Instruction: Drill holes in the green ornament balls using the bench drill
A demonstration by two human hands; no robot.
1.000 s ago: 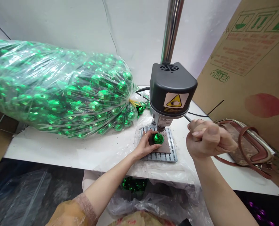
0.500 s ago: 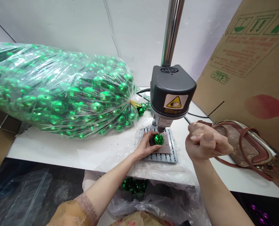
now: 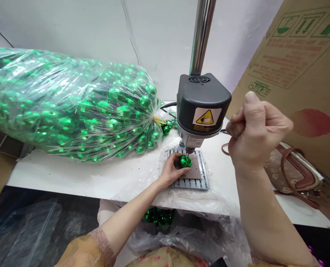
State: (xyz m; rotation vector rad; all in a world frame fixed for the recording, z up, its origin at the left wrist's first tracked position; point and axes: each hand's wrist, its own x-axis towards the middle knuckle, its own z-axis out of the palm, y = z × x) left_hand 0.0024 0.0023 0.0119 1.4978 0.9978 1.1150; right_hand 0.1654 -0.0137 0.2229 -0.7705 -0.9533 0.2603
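A shiny green ball (image 3: 185, 161) sits under the tip of a small drill press, on a brown pad (image 3: 195, 172) that lies on a slotted metal base plate (image 3: 187, 184). The person's left hand (image 3: 169, 171) rests around the ball from the left side, fingers curled close over it in a narrow hold. The right hand (image 3: 255, 129) is raised in a tight fist to the right of the machine, closed on a thin metal lever (image 3: 224, 131) that comes out of the drill's dark head (image 3: 203, 104). The head has a yellow warning sticker (image 3: 206, 117) and hangs from a steel column (image 3: 201, 37) at top center.

Both the plate and a plastic sheet (image 3: 142, 187) lie on a white table (image 3: 42, 176). A huge clear bag of green balls (image 3: 70, 105) fills the upper left, with a few loose balls (image 3: 166, 129) by its tied neck. A handbag (image 3: 295, 168) lies at right, before a cardboard box (image 3: 295, 63).
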